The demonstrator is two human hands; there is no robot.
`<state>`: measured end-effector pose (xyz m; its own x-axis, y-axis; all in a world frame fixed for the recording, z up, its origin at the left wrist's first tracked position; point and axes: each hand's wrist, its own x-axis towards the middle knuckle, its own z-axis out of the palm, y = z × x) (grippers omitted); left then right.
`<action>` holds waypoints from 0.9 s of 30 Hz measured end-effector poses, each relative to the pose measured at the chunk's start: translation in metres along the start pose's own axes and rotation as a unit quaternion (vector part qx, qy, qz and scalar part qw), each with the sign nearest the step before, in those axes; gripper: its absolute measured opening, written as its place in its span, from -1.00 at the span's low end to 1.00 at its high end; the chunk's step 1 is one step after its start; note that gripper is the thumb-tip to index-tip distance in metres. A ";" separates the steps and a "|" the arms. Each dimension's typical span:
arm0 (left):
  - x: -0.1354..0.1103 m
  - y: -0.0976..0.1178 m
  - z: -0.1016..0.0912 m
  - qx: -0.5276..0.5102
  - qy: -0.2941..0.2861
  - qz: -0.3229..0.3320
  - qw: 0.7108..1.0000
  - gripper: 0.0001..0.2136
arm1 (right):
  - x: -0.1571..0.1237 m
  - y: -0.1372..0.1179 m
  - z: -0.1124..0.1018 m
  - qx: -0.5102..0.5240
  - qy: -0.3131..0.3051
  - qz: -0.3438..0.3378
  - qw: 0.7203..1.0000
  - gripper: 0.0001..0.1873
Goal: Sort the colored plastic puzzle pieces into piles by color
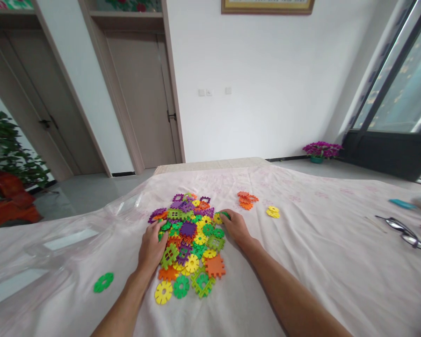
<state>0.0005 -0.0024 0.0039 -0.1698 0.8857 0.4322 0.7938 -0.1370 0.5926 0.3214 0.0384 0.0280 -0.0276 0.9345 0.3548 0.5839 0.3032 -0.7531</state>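
Note:
A heap of flat plastic building pieces point(189, 238) in green, yellow, orange and purple lies on the pink cloth-covered table point(301, 262). My left hand point(151, 248) rests on the heap's left edge, fingers curled over the pieces there. My right hand point(234, 224) sits at the heap's right edge, fingertips pinched on a green piece point(225, 215). A small orange stack point(246, 200) and a small yellow stack point(272, 212) lie apart behind my right hand. One green round piece point(103, 282) lies alone at the front left.
Black-framed glasses point(403, 231), a teal object point(402, 203) and a small box sit at the table's right edge. A clear plastic bag point(73, 234) lies on the left. Two doors, a potted plant and purple flowers stand beyond the table.

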 end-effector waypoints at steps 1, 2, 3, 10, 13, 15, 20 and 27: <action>0.000 0.000 0.000 -0.001 0.001 -0.002 1.000 -0.59 | 0.001 0.001 -0.001 0.008 0.009 0.000 1.000 -0.67; 0.000 0.000 0.000 -0.002 0.002 -0.003 1.000 -0.59 | 0.002 0.002 -0.001 0.015 0.021 0.000 1.000 -0.67; -0.001 0.000 0.000 -0.004 0.003 -0.003 1.000 -0.59 | 0.002 0.003 -0.002 0.019 0.036 -0.001 0.999 -0.66; -0.001 -0.001 0.001 -0.009 0.009 0.003 1.000 -0.61 | -0.004 -0.005 -0.006 -0.008 0.008 -0.037 0.999 -0.69; 0.000 -0.001 0.001 -0.011 0.010 0.004 1.000 -0.61 | -0.006 -0.009 -0.003 0.015 -0.012 -0.047 0.999 -0.69; 0.000 -0.001 0.001 -0.011 0.009 0.004 1.000 -0.60 | -0.004 -0.008 -0.003 0.040 0.009 -0.043 0.998 -0.69; 0.000 0.001 0.000 -0.004 0.001 0.001 1.000 -0.59 | 0.009 0.008 -0.018 0.028 0.088 -0.001 0.996 -0.67; 0.000 -0.001 0.001 -0.009 0.007 0.001 1.000 -0.60 | 0.018 0.033 -0.049 -0.005 0.023 0.050 0.998 -0.77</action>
<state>0.0005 -0.0021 0.0031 -0.1760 0.8790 0.4432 0.7835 -0.1475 0.6036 0.3801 0.0559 0.0371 0.0678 0.9507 0.3027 0.5896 0.2066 -0.7809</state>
